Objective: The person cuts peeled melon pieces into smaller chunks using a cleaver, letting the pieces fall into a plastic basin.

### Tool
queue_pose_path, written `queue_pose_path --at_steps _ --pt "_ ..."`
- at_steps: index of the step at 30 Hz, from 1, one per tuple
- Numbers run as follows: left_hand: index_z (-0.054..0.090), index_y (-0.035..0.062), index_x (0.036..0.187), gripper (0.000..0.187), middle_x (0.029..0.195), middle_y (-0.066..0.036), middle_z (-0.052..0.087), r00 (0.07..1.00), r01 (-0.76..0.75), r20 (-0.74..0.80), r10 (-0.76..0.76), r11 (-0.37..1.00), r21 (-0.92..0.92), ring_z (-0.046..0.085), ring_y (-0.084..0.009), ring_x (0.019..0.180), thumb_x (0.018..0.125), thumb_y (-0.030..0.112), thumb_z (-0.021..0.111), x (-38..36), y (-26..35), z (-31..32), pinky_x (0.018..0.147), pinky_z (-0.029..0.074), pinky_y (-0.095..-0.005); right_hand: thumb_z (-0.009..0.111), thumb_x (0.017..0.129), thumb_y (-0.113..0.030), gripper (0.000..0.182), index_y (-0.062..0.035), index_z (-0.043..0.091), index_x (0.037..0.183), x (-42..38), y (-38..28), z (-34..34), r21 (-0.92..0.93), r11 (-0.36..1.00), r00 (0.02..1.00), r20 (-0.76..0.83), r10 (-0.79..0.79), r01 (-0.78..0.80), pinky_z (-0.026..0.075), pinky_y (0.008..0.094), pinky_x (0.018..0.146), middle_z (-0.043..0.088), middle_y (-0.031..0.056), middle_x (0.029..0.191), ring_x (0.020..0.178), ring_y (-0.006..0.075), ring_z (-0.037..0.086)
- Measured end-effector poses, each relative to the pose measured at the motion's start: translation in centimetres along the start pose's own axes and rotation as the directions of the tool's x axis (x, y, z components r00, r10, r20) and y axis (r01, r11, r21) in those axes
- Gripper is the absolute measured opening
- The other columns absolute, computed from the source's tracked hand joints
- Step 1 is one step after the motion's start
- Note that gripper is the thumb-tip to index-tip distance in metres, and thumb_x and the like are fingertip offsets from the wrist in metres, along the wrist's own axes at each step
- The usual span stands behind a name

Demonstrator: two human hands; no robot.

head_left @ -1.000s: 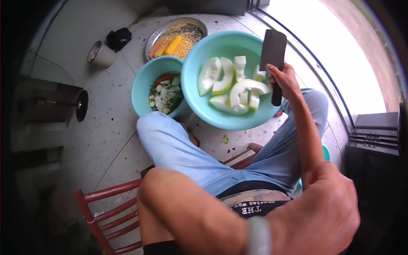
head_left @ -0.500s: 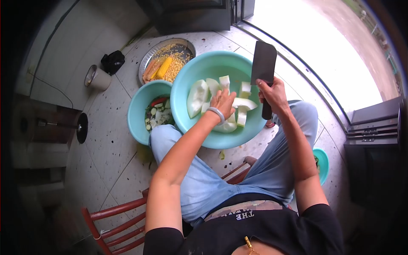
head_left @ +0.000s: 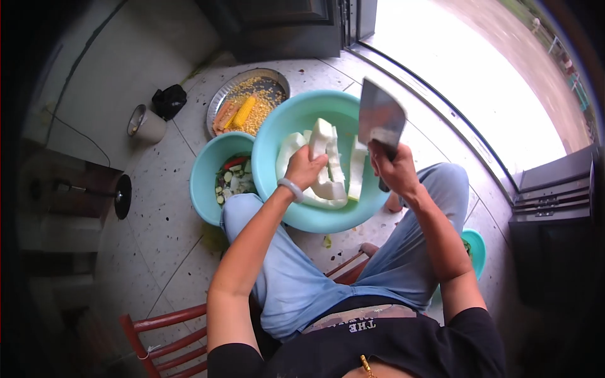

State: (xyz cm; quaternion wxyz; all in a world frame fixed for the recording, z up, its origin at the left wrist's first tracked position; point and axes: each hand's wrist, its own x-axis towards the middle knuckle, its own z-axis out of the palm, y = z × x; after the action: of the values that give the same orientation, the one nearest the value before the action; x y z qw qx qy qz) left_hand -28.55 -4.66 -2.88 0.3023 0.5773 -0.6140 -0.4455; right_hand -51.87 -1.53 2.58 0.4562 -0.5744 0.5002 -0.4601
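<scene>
My left hand [head_left: 305,170] grasps a thick chunk of melon [head_left: 322,133], thumb laid across it, inside the big basin [head_left: 328,223] and left of its middle. My right hand [head_left: 396,169] is wrapped round the handle of a cleaver [head_left: 382,116], its blade tilted up and away from me over the basin's right edge. More pale slices [head_left: 357,170] lie in the basin, one long strip near the right edge, others under and beside my left hand. Just beside the basin's left edge sits a smaller basin [head_left: 203,183] with cut vegetables [head_left: 234,183] in it. Beyond that, a round tray [head_left: 275,84] carries loose kernels and a yellow corn cob [head_left: 244,112].
</scene>
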Motion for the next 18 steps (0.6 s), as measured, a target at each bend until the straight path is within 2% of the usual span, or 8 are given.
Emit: queue_pose_path --at_steps 2,3,4,6,7,11,14,18 --pt "0.056 0.0005 0.11 0.028 0.087 -0.01 0.064 0.996 0.085 0.039 -0.077 0.951 -0.296 0.064 -0.0161 0.079 0.091 0.02 0.062 -0.7 -0.5 -1.4 0.068 0.054 -0.0304 0.059 0.089 -0.004 0.006 0.0008 0.061 0.093 -0.5 -0.2 1.2 -0.247 0.943 0.974 0.018 -0.225 0.222 0.042 0.033 0.05 0.057 0.0102 0.063 0.052 0.0199 0.053" --pt "0.054 0.0009 0.112 0.028 0.089 -0.01 0.064 0.993 0.105 0.093 -0.069 0.873 -0.476 0.065 -0.0145 0.077 0.093 0.019 0.061 -1.8 1.4 -2.0 0.065 0.055 -0.0289 0.059 0.087 -0.001 0.015 0.0009 0.062 0.102 -0.8 -1.7 1.7 -0.314 0.899 0.952 0.085 -0.293 0.305 0.045 0.0354 0.054 0.059 0.0182 0.068 0.055 0.0283 0.056" --pt "0.053 0.0008 0.113 0.028 0.09 -0.01 0.064 0.992 0.12 0.106 -0.075 0.834 -0.538 0.065 -0.0145 0.075 0.092 0.019 0.061 -2.6 2.3 -2.3 0.064 0.055 -0.0295 0.06 0.083 0.003 0.028 -0.0014 0.061 0.111 -0.7 -1.2 2.5 -0.278 0.857 0.9 0.1 -0.424 0.434 0.048 0.0388 0.058 0.063 0.0193 0.078 0.063 0.0333 0.061" --pt "0.052 0.0007 0.114 0.029 0.092 -0.009 0.064 0.987 0.151 0.135 -0.081 0.736 -0.66 0.065 -0.0143 0.073 0.092 0.019 0.061 -3.5 2.8 -2.4 0.062 0.056 -0.0306 0.061 0.077 0.005 0.038 -0.0037 0.06 0.114 -0.4 -0.5 3.3 -0.358 0.774 0.853 0.203 -0.481 0.522 0.05 0.0428 0.062 0.064 0.0193 0.084 0.072 0.0362 0.064" --pt "0.051 0.0028 0.114 0.029 0.093 -0.008 0.063 0.987 0.143 0.147 -0.058 0.727 -0.672 0.065 -0.0149 0.071 0.091 0.016 0.062 -3.0 2.0 -2.2 0.061 0.056 -0.0315 0.063 0.073 0.003 0.046 -0.0068 0.057 0.117 -0.6 -0.4 3.5 -0.463 0.739 0.872 0.255 -0.418 0.489 0.05 0.0451 0.062 0.062 0.0167 0.082 0.072 0.0365 0.063" --pt "0.054 0.0006 0.114 0.029 0.104 -0.009 0.064 0.993 0.099 0.109 -0.034 0.736 -0.67 0.063 -0.0129 0.093 0.09 0.015 0.062 -3.2 1.5 -1.9 0.081 0.051 -0.0264 0.06 0.076 0.004 0.048 -0.0065 0.056 0.122 0.2 -1.0 3.9 -0.588 0.611 0.848 0.358 -0.391 0.53 0.048 0.0443 0.059 0.059 0.0153 0.078 0.068 0.0337 0.061" --pt "0.055 0.0009 0.116 0.03 0.106 -0.007 0.063 0.993 0.116 0.087 -0.077 0.73 -0.673 0.062 -0.0135 0.095 0.092 0.018 0.06 -3.8 3.3 -1.8 0.083 0.05 -0.0273 0.06 0.074 0.004 0.05 -0.0073 0.056 0.123 0.4 -1.4 4.4 -0.626 0.594 0.863 0.376 -0.337 0.505 0.048 0.044 0.058 0.059 0.0154 0.078 0.067 0.0332 0.061" --pt "0.055 0.0019 0.118 0.031 0.108 -0.006 0.062 0.991 0.131 0.088 -0.097 0.747 -0.652 0.061 -0.0138 0.098 0.092 0.02 0.059 -3.6 2.4 -1.0 0.084 0.05 -0.0282 0.061 0.073 0.004 0.054 -0.0077 0.055 0.125 0.3 0.5 5.2 -0.613 0.601 0.858 0.334 -0.391 0.512 0.048 0.0436 0.057 0.057 0.0149 0.077 0.065 0.0326 0.06"
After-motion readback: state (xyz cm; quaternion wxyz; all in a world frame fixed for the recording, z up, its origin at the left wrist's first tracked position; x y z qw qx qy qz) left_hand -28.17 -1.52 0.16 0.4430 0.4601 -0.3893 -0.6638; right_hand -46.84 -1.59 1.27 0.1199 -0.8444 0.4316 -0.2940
